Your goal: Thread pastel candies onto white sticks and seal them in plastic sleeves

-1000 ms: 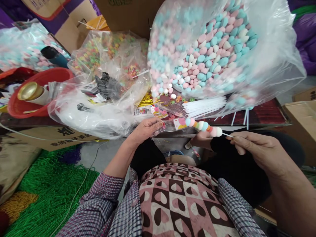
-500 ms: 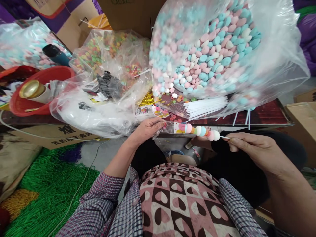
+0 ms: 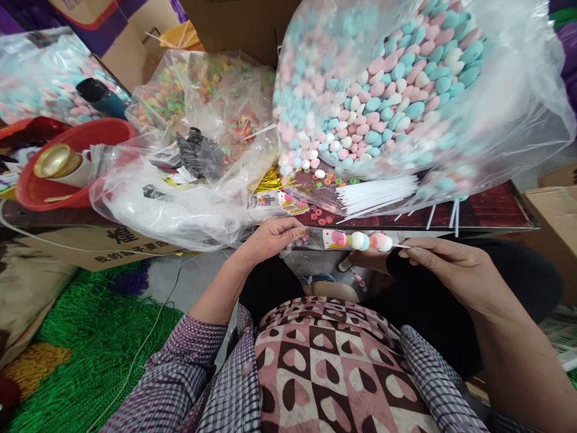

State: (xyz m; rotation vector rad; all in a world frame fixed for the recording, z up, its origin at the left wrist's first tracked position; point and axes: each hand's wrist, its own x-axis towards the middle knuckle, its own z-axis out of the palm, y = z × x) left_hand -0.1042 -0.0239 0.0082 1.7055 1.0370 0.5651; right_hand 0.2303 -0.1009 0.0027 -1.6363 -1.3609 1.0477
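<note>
My left hand is closed, pinching the end of a narrow clear plastic sleeve. A printed pink and yellow patch shows on the sleeve. My right hand pinches the thin white stick of a candy skewer. Pink, white, blue and orange pieces are threaded along the skewer. Its far end lies in or against the printed part of the sleeve; how deep it sits I cannot tell. Both hands are just off the table's front edge, above my lap.
On the dark red table lie a large bag of pastel candies, a bag of ring candies, white sticks and clear plastic sleeves. A red basin stands left. Green cord covers the floor at left.
My right hand has moved left with the skewer, and fewer of its pieces show outside the printed part. My left hand and the sleeve have shifted slightly right.
</note>
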